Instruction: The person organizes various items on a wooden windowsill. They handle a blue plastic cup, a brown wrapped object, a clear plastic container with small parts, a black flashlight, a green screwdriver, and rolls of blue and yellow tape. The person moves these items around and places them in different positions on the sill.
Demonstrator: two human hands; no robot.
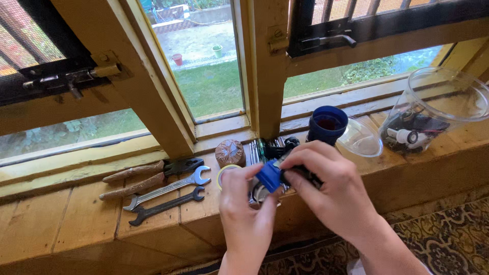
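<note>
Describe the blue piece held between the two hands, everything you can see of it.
The blue piece is small, blocky and looks like plastic. It is pinched from the left by the left hand and joins a black part gripped by the right hand. It is held above the wooden sill, near a roll of tape. Fingers hide much of it.

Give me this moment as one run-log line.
left hand: pinching blue cap | right hand: gripping black part | spanners, pliers: lying on sill
</note>
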